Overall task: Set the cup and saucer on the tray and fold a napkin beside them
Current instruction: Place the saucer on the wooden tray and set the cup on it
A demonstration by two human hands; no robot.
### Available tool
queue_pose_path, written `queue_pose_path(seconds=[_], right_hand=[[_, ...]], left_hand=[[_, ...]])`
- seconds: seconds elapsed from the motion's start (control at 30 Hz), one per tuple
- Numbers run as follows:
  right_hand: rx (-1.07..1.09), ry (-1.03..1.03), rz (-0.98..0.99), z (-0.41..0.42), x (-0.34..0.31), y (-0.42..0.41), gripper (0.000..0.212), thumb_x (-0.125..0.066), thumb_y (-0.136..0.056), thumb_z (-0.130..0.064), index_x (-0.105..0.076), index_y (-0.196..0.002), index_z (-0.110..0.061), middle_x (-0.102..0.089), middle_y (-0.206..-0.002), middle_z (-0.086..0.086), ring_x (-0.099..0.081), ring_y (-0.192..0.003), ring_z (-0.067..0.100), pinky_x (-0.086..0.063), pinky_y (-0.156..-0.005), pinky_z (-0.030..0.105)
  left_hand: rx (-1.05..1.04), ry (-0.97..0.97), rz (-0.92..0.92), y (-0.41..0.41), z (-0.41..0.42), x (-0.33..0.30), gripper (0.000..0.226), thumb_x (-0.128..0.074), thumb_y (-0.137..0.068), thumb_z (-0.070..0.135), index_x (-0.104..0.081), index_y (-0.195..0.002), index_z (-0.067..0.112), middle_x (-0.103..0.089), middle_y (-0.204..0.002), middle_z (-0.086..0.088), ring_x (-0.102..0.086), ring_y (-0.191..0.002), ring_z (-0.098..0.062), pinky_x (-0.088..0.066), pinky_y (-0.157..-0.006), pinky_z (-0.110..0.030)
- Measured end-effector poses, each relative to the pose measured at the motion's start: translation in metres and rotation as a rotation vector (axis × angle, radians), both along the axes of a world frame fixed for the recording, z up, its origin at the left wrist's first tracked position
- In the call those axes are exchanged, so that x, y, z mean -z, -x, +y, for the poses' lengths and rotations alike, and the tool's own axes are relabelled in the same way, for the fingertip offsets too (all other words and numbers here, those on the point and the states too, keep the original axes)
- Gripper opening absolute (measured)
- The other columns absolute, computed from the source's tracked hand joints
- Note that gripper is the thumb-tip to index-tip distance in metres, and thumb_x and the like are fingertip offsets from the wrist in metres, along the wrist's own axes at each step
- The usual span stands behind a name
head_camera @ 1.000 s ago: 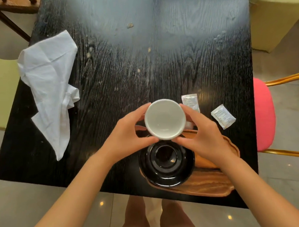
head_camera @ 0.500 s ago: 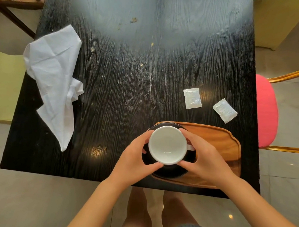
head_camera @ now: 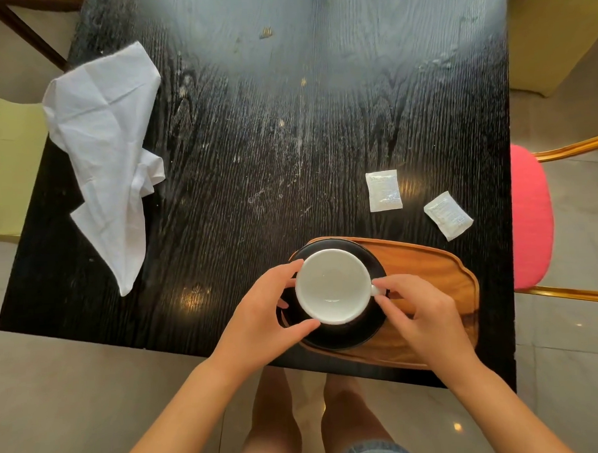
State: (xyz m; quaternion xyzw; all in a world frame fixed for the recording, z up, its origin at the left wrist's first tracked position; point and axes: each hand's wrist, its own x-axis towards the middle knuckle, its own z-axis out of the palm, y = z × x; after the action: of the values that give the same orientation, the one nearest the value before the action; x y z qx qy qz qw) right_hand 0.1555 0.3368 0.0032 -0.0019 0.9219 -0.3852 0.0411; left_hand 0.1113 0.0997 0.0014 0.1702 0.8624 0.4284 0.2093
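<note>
A white cup [head_camera: 332,286] sits upright on a black saucer [head_camera: 340,336], which lies on the left end of a wooden tray [head_camera: 427,282] at the table's near edge. My left hand [head_camera: 260,313] curls round the cup's left side, thumb at the near rim and fingers at the far rim. My right hand [head_camera: 417,310] pinches the cup's handle on the right. A crumpled white napkin [head_camera: 105,149] lies unfolded at the table's left edge, far from the tray.
Two small white sachets [head_camera: 383,190] [head_camera: 448,214] lie on the black table [head_camera: 270,142] just beyond the tray. A pink chair [head_camera: 530,216] stands to the right and a yellow-green seat [head_camera: 6,153] to the left. My legs show below the table's near edge.
Both hands brought the cup down toward me from above the table onto the saucer. My right hand shifted from the cup's side to its handle.
</note>
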Motion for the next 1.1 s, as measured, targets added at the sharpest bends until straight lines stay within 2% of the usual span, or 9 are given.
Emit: queue_pose_path(seconds=[0.1,0.2,0.33,0.47,0.6,0.8,1.0,1.1], right_hand=[[-0.011,0.009,-0.028,0.001,0.000,-0.001,0.023,-0.056,-0.083,-0.029,-0.068,-0.099,-0.017,-0.069,-0.093,-0.005,-0.058,-0.093,0.001,-0.048,-0.082,0.012],[-0.014,0.033,-0.036,0.003,0.000,-0.002,0.021,-0.058,-0.082,-0.027,-0.068,-0.098,-0.017,-0.068,-0.093,-0.007,-0.059,-0.093,0.000,-0.049,-0.081,0.013],[-0.002,0.051,-0.041,0.002,-0.001,-0.004,0.018,-0.062,-0.081,-0.022,-0.068,-0.098,-0.017,-0.068,-0.093,-0.008,-0.059,-0.094,0.001,-0.050,-0.082,0.015],[0.000,0.052,-0.044,0.002,0.000,-0.005,0.018,-0.066,-0.080,-0.017,-0.068,-0.098,-0.017,-0.066,-0.094,-0.010,-0.059,-0.093,0.001,-0.051,-0.081,0.017],[-0.007,0.051,-0.044,0.003,0.001,-0.005,0.019,-0.064,-0.081,-0.021,-0.068,-0.098,-0.017,-0.066,-0.094,-0.010,-0.059,-0.094,0.001,-0.051,-0.082,0.018],[-0.031,0.024,-0.072,0.003,-0.002,-0.003,0.017,-0.065,-0.081,-0.019,-0.067,-0.097,-0.019,-0.064,-0.093,-0.013,-0.058,-0.092,0.001,-0.050,-0.082,0.015],[-0.071,-0.143,-0.123,0.003,-0.020,0.009,0.025,-0.068,-0.081,-0.020,-0.066,-0.106,-0.015,-0.068,-0.099,-0.002,-0.061,-0.093,0.008,-0.044,-0.077,0.015],[-0.082,-0.257,-0.094,-0.006,-0.045,0.028,0.025,-0.061,-0.086,-0.026,-0.065,-0.109,-0.019,-0.067,-0.101,-0.005,-0.059,-0.091,0.008,-0.037,-0.069,0.010]], left_hand=[[0.002,-0.008,0.014,-0.001,0.002,-0.001,0.082,-0.077,-0.071,0.033,-0.028,-0.135,0.042,-0.036,-0.125,0.034,-0.044,-0.115,0.009,-0.046,-0.082,-0.009],[0.017,-0.005,0.018,-0.003,0.001,0.000,0.077,-0.068,-0.071,0.044,-0.028,-0.136,0.040,-0.036,-0.127,0.034,-0.044,-0.116,0.007,-0.047,-0.083,-0.011],[0.012,-0.001,0.025,-0.006,0.000,0.002,0.075,-0.065,-0.072,0.048,-0.028,-0.137,0.039,-0.036,-0.128,0.033,-0.044,-0.116,0.006,-0.047,-0.084,-0.011],[0.008,-0.008,0.021,-0.007,0.001,0.002,0.075,-0.066,-0.072,0.046,-0.029,-0.137,0.038,-0.037,-0.129,0.030,-0.045,-0.117,0.005,-0.047,-0.084,-0.011],[0.008,-0.008,0.019,-0.007,-0.001,0.004,0.077,-0.071,-0.072,0.041,-0.032,-0.138,0.031,-0.041,-0.130,0.022,-0.044,-0.117,0.006,-0.047,-0.084,-0.011],[0.015,0.014,0.014,-0.007,-0.001,0.004,0.079,-0.075,-0.072,0.035,-0.032,-0.138,0.031,-0.042,-0.129,0.021,-0.044,-0.116,0.007,-0.046,-0.086,-0.011],[0.083,0.225,0.110,0.000,-0.004,-0.019,0.075,-0.067,-0.076,0.048,-0.034,-0.140,0.027,-0.051,-0.130,0.013,-0.051,-0.110,0.000,-0.041,-0.087,-0.012],[0.036,0.347,0.168,0.011,-0.005,-0.046,0.056,-0.060,-0.085,0.041,-0.043,-0.135,0.023,-0.059,-0.118,0.008,-0.056,-0.106,-0.006,-0.042,-0.084,-0.015]])
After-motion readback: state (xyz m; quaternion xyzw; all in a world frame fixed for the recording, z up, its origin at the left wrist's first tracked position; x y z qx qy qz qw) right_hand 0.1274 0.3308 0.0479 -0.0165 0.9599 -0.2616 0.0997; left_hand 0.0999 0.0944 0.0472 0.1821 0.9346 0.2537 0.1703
